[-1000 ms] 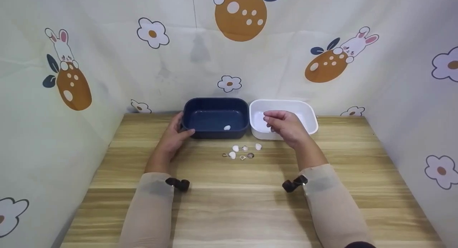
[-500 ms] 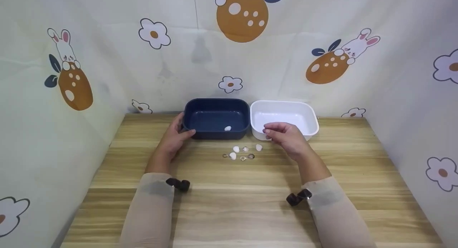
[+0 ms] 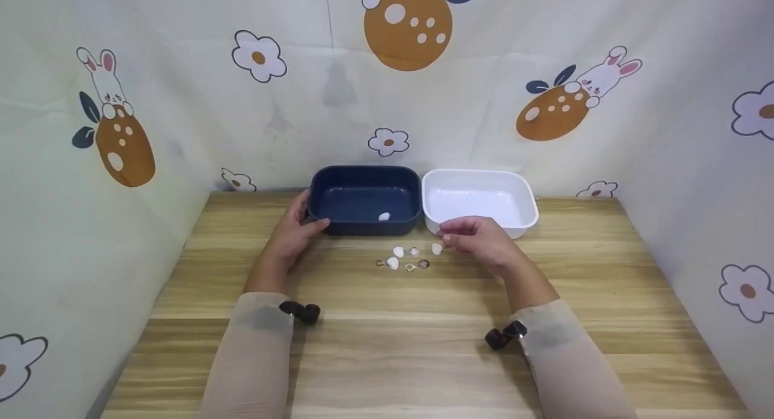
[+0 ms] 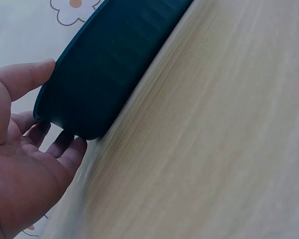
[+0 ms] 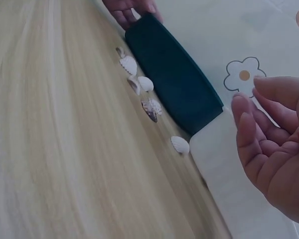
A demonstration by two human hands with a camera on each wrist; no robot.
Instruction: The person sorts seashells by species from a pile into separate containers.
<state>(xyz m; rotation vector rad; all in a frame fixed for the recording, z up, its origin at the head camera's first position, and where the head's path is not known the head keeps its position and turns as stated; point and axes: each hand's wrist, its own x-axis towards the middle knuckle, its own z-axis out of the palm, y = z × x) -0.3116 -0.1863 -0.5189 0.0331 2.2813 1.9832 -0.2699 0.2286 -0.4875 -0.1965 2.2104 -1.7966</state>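
We've got the right hand (image 3: 482, 242) with thumb and fingertips slightly apart, and the nearest white shell (image 3: 436, 248) just left of them, toward the far edge of the tabletop (image 3: 387, 358); long axis is hard to call. Our left hand (image 3: 292, 233) grips the dark blue box (image 3: 369, 228), farther off.

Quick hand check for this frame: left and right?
Left hand: holding the blue box by its end.
Right hand: open, holding nothing visible.

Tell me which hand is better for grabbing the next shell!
Probably the right hand: its fingertips are beside a white shell and look empty. The left hand is holding the dark blue box.
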